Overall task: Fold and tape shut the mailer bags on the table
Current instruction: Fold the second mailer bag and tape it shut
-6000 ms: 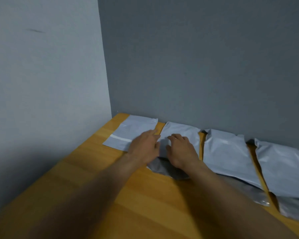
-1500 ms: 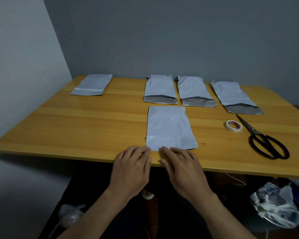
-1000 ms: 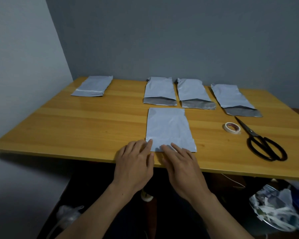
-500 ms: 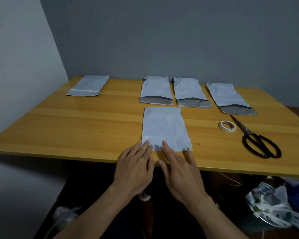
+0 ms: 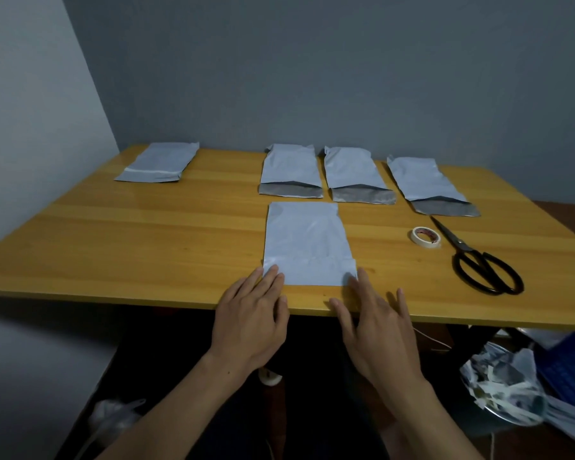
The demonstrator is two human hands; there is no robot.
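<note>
Left hand (image 5: 251, 313) and right hand (image 5: 375, 330) press flat-fingered on the near corners of the folded mailer bag (image 5: 307, 244) by the front edge of the desk (image 5: 146, 244), and lifting one for the tape roll (image 5: 426, 237) may let the fold spring open.

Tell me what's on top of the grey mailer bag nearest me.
Only fingertips touch the flat grey plastic mailer bag: left hand at its near left corner, right hand at its near right. Inside is hidden.
</note>
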